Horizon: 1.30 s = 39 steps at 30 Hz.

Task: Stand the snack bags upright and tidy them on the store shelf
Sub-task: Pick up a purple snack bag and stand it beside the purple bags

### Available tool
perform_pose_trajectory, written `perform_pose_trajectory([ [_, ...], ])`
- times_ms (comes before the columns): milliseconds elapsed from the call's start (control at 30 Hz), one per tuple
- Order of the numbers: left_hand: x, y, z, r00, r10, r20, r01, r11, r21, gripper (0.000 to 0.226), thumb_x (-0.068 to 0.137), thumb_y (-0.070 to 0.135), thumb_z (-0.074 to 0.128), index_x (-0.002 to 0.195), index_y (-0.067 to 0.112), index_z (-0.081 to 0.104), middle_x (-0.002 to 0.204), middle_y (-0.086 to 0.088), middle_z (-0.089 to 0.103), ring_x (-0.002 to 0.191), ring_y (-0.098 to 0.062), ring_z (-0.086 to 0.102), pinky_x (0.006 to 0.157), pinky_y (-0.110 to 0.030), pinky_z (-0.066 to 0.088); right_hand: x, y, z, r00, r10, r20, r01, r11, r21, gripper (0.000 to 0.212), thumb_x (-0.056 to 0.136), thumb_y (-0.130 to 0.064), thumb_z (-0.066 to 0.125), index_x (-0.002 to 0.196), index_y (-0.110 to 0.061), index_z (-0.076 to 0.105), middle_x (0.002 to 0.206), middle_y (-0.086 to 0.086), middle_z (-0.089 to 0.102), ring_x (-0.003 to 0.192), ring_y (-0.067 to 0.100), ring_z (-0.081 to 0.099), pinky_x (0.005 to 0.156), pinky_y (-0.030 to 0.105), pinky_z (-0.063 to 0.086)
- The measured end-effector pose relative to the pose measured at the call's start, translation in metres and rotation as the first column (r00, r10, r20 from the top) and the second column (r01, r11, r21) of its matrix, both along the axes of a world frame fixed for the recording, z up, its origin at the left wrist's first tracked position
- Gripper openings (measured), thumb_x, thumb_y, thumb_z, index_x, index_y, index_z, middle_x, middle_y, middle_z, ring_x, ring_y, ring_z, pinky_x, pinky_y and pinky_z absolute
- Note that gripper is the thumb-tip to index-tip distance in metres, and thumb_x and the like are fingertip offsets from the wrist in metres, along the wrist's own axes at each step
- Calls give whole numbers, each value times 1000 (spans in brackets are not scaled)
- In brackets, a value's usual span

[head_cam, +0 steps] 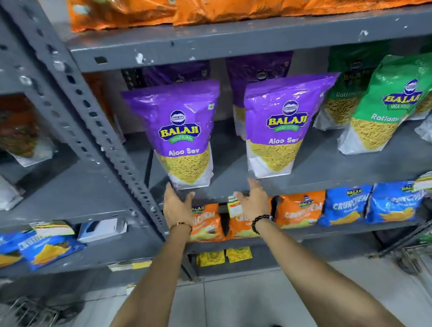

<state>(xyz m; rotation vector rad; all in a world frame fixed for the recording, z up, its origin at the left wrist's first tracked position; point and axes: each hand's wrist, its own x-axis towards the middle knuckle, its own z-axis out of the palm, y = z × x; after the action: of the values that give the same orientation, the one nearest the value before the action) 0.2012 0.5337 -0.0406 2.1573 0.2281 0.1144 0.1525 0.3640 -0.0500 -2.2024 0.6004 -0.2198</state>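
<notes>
Purple bags: two glossy purple plastic Aloo Sev snack pouches are seen standing upright at the front of the grey metal shelf (310, 173), the left pouch (183, 135) beside the perforated grey steel upright (103, 134), the right pouch (280, 127) well apart from it.
Rear stock: further purple pouches (257, 71) are seen behind, partly hidden; their footing cannot be told.
Green bags: the green Ratlami pouch (384, 107) at the right is seen tilted, leaning against its neighbours.
Left hand: the left hand (177, 208) is held open just below the base of the left pouch, fingers spread, nothing gripped; whether a fingertip touches the pouch cannot be told.
Right hand: the right hand (254, 201) is likewise open and empty, just below the shelf edge under the right pouch.
Stage: the purple front row is judged to be tidy; the green pouch appears not yet set straight.
Risk, toppling: both purple pouches are narrow at the base and stand near the shelf lip, so a brush from either hand could tip one forward onto the floor.
Risk, sliding: the smooth film may slip if it is pinched lightly.
Risk, knock-on: the leaning green pouch could be sent over if its neighbours are nudged.
</notes>
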Motion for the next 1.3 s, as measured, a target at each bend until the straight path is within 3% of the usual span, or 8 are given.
perform_pose_trajectory([
  [200,34,22,7,987,-128,-96,135,988,69,78,76,19,72,139,2,28,139,-23,47,127,-37,44,98,-46,41,38,40,10,988,143,-59,-137,987,86,78,82,-25,66,144,-8,23,152,14,31,140,28,30,111,37,30],
  [333,52,27,4,968,-197,-153,203,979,26,83,72,16,75,139,4,28,133,-21,54,119,-37,53,96,-44,47,65,35,12,976,197,-89,-181,971,157,93,76,-21,73,147,-13,14,154,10,26,140,27,28,112,38,30],
  [500,57,32,1,959,-210,-191,211,977,-18,80,72,15,75,139,6,33,130,-19,58,116,-34,56,98,-44,48,80,37,12,960,273,-56,-250,932,262,89,74,-14,73,146,-16,20,149,5,37,136,24,36,107,32,33],
  [633,56,35,1,965,-196,-174,195,981,-21,74,75,16,72,138,7,36,129,-19,59,117,-34,56,99,-41,46,81,41,5,974,225,8,-217,928,302,74,76,-9,70,139,-14,33,139,8,50,126,24,48,96,27,38],
  [767,53,36,1,971,-185,-155,186,983,-8,65,78,20,70,134,6,41,128,-19,60,117,-34,56,101,-44,46,79,42,3,972,230,41,-232,929,287,63,79,-10,66,135,-13,38,132,8,56,113,18,54,89,24,41],
  [967,51,35,3,974,-166,-156,168,986,0,58,80,20,67,132,7,43,124,-20,62,114,-35,58,97,-44,48,78,42,5,970,239,38,-241,934,262,59,81,-12,65,134,-14,40,132,8,56,119,24,54,91,27,42],
  [1133,24,28,0,995,-34,-94,40,998,55,53,85,18,60,133,6,39,122,-22,62,111,-39,57,92,-47,47,55,39,8,978,203,-56,-199,978,69,69,84,-9,60,144,-15,27,144,9,45,116,30,56,101,38,42],
  [1300,-12,-9,-10,986,-169,6,167,979,115,37,88,26,55,122,11,50,107,-21,68,97,-40,62,77,-44,50,9,9,9,998,54,-14,-54,998,25,58,86,-7,54,141,-17,35,132,13,57,105,28,61,93,36,48],
])
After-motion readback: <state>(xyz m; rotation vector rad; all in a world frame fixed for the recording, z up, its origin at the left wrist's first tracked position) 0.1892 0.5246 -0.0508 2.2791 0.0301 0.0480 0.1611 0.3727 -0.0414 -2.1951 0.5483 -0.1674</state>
